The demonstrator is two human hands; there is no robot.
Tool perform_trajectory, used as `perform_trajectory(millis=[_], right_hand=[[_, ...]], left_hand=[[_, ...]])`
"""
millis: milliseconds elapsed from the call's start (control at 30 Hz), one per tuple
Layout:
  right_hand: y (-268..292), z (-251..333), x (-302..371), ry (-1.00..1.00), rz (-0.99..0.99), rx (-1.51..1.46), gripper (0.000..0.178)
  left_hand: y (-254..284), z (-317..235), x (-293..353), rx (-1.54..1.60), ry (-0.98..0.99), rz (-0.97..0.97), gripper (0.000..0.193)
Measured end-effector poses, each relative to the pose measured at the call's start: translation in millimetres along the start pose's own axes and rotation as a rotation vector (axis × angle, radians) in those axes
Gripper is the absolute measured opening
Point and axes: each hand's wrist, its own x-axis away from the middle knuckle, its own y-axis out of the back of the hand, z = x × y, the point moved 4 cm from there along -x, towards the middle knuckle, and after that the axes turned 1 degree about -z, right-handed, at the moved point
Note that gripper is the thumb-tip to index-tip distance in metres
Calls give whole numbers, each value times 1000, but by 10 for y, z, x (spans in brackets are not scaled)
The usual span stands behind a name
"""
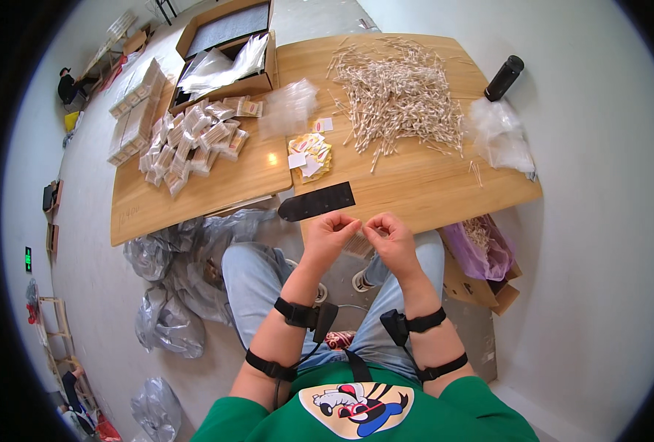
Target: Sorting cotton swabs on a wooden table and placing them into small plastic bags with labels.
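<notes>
A pale heap of thin cream-coloured sticks [401, 92] covers the honey-brown wooden tabletop [430, 180]. A matte black flat strip [317, 201] lies at its near edge, a glossy black cylindrical bottle [504, 77] at its right edge.

Pale grey floor [607, 243] all round, evenly lit. A light wooden table [445, 184] stands at twelve o'clock, an open cardboard box [224, 44] on its far left corner. Crumpled silvery bags [169, 317] lie on the floor at nine o'clock. Wooden racks [54, 331] stand along the far left edge.
</notes>
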Motion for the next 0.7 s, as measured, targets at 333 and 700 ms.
perform_trajectory(millis=[333,700], right_hand=[[226,100,48,80,27,146,10],[116,130,58,116,-12,200,9]], left_hand=[[-22,-92,40,-34,-36,-72,9],[-51,-115,41,-337,-232,93,13]])
